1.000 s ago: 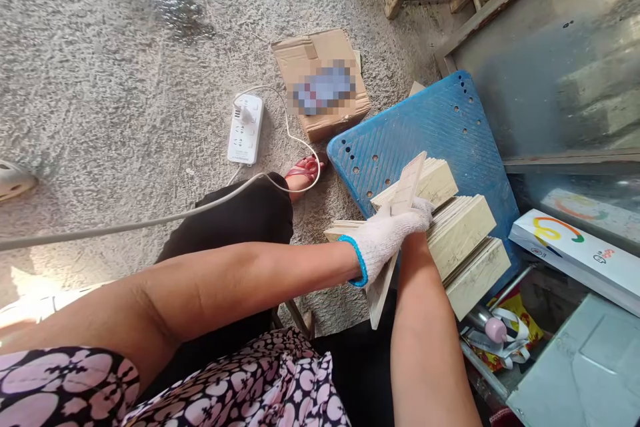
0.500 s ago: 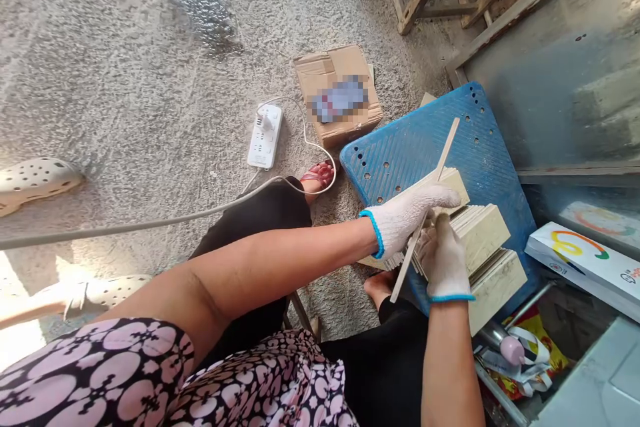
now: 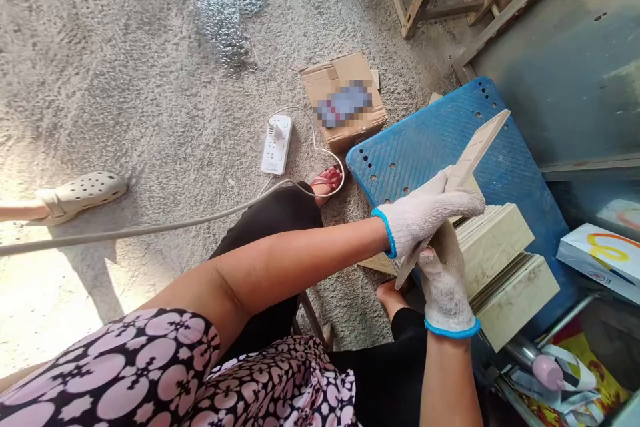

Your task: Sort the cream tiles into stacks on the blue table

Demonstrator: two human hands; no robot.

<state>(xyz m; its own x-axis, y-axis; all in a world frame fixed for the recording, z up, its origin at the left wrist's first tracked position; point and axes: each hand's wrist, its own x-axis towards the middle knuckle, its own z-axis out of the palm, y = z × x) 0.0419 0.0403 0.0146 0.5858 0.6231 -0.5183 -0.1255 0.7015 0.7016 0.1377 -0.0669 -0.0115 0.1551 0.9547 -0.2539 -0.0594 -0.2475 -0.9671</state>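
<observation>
A thin pale wooden slat (image 3: 476, 150) is tilted across my hands, its far end reaching up to the right over the blue plastic surface. My left hand (image 3: 433, 207), in a white knit glove with a blue cuff, is wrapped round the slat's middle. Just below it, my right hand (image 3: 447, 280), gloved the same way, has its fingers closed at the slat; part of them is hidden behind it. Stacks of similar wooden slats (image 3: 517, 303) lie on the blue plastic stool (image 3: 425, 140), close to the right hand.
A cardboard box (image 3: 345, 70) with a pixelated item on top sits beyond the stool. A white power strip (image 3: 277, 147) and its cable lie on the rough floor. At the right are a white box (image 3: 600, 260) and a pink-capped bottle (image 3: 547, 372). Another person's clog (image 3: 90, 193) shows at left.
The slat has turned from nearly edge-on to showing its broad face, and sits higher to the right. Both hands keep hold. At left, the other person's feet have shifted.
</observation>
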